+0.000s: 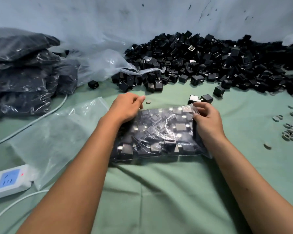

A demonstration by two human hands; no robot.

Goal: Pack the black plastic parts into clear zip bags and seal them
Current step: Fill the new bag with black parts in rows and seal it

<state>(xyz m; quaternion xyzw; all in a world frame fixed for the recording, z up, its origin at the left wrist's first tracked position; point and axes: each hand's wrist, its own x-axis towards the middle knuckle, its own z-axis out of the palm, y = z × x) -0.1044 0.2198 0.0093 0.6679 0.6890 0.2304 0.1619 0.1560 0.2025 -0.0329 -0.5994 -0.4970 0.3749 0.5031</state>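
We hold a filled zip bag (159, 132) at its far end on the green desk (159, 191).

L to R: stacked packed bags (22, 71), empty clear bag (57, 132), our left hand (125, 107) w/ fingers curled at the bag's top-left corner, right hand (207, 115) pinching the top-right edge; loose black parts (218, 61) piled behind.

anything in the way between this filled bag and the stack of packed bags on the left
Yes: the left hand and forearm lie along the left side of the filled bag, and an empty zip bag and a white cable lie on the cloth before the packed stack.
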